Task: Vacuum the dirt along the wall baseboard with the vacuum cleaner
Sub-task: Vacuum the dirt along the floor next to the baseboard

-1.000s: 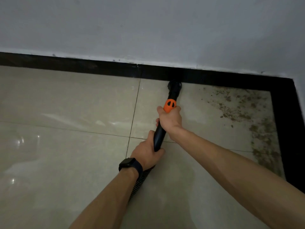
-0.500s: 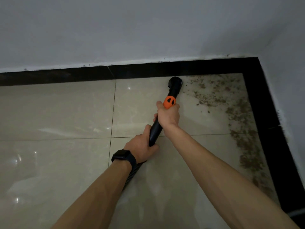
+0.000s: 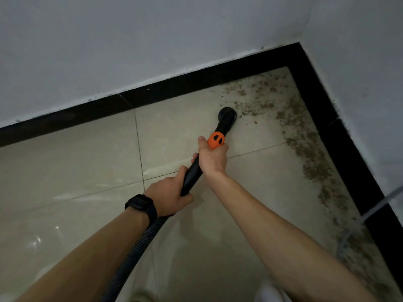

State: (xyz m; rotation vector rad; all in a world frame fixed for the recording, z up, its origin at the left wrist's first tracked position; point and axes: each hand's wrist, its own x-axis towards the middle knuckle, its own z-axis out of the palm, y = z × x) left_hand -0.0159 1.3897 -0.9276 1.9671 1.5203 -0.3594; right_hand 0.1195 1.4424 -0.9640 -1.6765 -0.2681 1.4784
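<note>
A black vacuum tube (image 3: pixel 192 175) with an orange collar (image 3: pixel 216 139) ends in a round black nozzle (image 3: pixel 227 115) on the beige tile floor, at the left edge of a patch of brown dirt (image 3: pixel 257 101). My right hand (image 3: pixel 212 159) grips the tube just below the orange collar. My left hand (image 3: pixel 169 194), with a black watch on the wrist, grips the tube lower down, where the ribbed hose (image 3: pixel 139 243) begins. Dirt (image 3: pixel 314 162) runs along the black baseboard (image 3: pixel 340 140) of the right wall and into the corner.
A black baseboard (image 3: pixel 87 114) also lines the far white wall and meets the right wall's in a corner at upper right. A thin pale cable (image 3: pixel 370 210) crosses the floor by the right baseboard. Beige tiles (image 3: pixel 76 162) spread to the left.
The view has swung right, showing the corner. The nozzle has come back from the far baseboard and now sits at the dirt patch's left edge. Both hands keep their grip.
</note>
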